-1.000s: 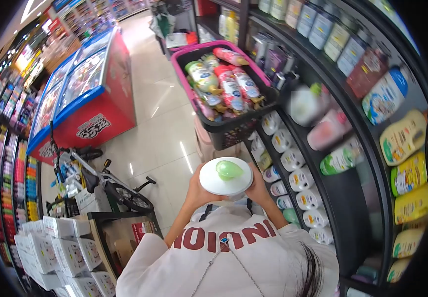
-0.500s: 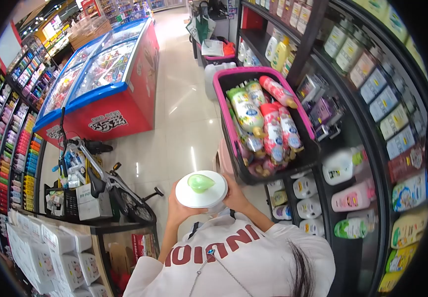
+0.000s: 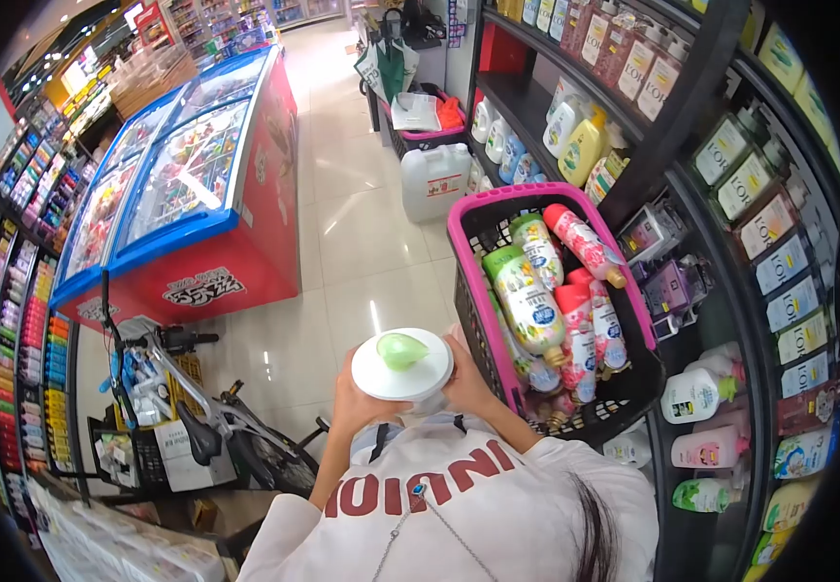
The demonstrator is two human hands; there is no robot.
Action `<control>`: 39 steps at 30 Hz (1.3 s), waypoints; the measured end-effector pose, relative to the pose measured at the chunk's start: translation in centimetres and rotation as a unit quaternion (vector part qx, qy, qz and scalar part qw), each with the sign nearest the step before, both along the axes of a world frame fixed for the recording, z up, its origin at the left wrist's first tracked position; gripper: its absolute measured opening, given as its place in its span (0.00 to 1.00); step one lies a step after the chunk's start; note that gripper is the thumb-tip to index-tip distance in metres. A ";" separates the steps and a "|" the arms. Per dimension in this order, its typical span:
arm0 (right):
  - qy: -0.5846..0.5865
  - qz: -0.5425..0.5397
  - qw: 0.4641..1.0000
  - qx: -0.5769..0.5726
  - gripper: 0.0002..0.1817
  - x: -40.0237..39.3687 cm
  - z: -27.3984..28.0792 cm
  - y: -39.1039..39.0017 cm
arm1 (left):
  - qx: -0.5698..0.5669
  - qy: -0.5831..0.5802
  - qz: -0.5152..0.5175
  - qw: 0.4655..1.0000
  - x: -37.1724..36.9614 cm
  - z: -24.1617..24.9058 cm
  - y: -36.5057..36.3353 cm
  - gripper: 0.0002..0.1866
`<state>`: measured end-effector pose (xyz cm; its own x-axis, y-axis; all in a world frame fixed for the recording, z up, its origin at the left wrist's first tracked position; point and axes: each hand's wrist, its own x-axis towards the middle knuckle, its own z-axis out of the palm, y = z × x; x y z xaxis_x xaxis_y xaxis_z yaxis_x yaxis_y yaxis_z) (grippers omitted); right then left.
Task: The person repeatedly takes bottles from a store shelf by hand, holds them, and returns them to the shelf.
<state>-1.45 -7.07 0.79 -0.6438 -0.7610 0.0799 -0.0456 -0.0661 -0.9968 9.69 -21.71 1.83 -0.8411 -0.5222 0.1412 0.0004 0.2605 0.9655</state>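
Observation:
A white round bottle [image 3: 402,364] with a green cap is held close to my chest, seen from its top. My left hand [image 3: 350,400] wraps its left side. My right hand [image 3: 468,380] grips its right side. Just to the right stands a black basket with a pink rim [image 3: 468,218], filled with several pump bottles [image 3: 556,296] lying on their sides. The basket's near edge almost touches my right hand.
Dark shelves [image 3: 730,242] of bottles run along the right. A red and blue chest freezer [image 3: 197,194] stands at left across the tiled aisle. A bicycle [image 3: 197,407] leans near the front left. A white jerrycan [image 3: 434,181] and another basket sit farther up the aisle.
The view has swung: the basket and shelves have shifted down and right, the freezer nearer centre. Both hands still hold the white bottle at my chest.

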 end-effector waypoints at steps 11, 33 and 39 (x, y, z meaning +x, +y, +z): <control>0.061 -0.129 0.990 -0.004 0.22 -7.7 0.7 -14.2 | -0.006 0.002 -0.141 0.990 -11.6 0.5 -16.9 0.44; -0.009 -0.250 0.965 -0.078 0.21 -33.2 -1.8 -25.9 | -0.015 0.018 -0.237 0.971 -40.9 -1.2 -29.1 0.45; -0.013 -0.327 0.942 -0.066 0.22 -38.8 -1.6 -24.4 | 0.002 0.011 -0.311 0.950 -49.4 0.3 -27.8 0.45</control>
<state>-40.28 -31.49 -0.79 -0.9751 -0.1842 0.1237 -0.0950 -0.1568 -0.9830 -39.76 -49.55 2.16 -0.9842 0.0738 0.1613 0.1730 0.2003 0.9643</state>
